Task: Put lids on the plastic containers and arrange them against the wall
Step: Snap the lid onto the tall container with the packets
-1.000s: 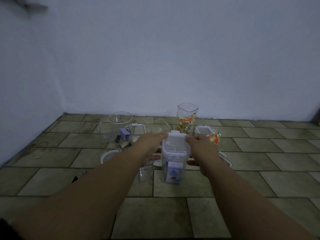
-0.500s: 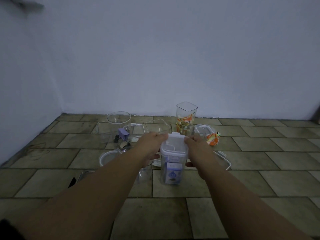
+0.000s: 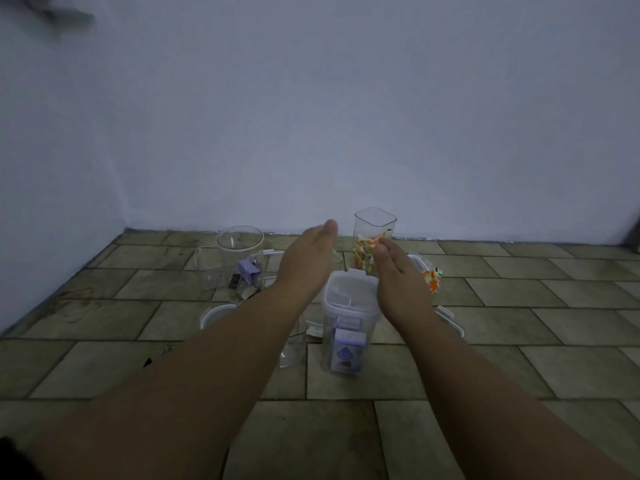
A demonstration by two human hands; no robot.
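A tall clear container (image 3: 346, 341) with a white lid (image 3: 349, 291) on top stands on the tiled floor, a blue and white packet inside. My left hand (image 3: 306, 263) hovers flat and open just left of the lid. My right hand (image 3: 398, 275) is open at the lid's right edge, holding nothing. Behind stands a lidless square container (image 3: 372, 242) with orange and white pieces. A lidless round container (image 3: 240, 258) with purple clips stands at the left. Loose lids lie on the floor: a round lid (image 3: 216, 311) at the left and a square lid (image 3: 450, 318) at the right.
The pale wall (image 3: 346, 133) meets the floor just behind the containers, with a side wall (image 3: 41, 220) at the left. Another clear container (image 3: 292, 348) sits under my left forearm. An orange and white packet (image 3: 433, 278) lies at the right.
Both hands have let go of the lidded container and lifted away, fingers stretched forward. The container stays on the floor with its lid on.
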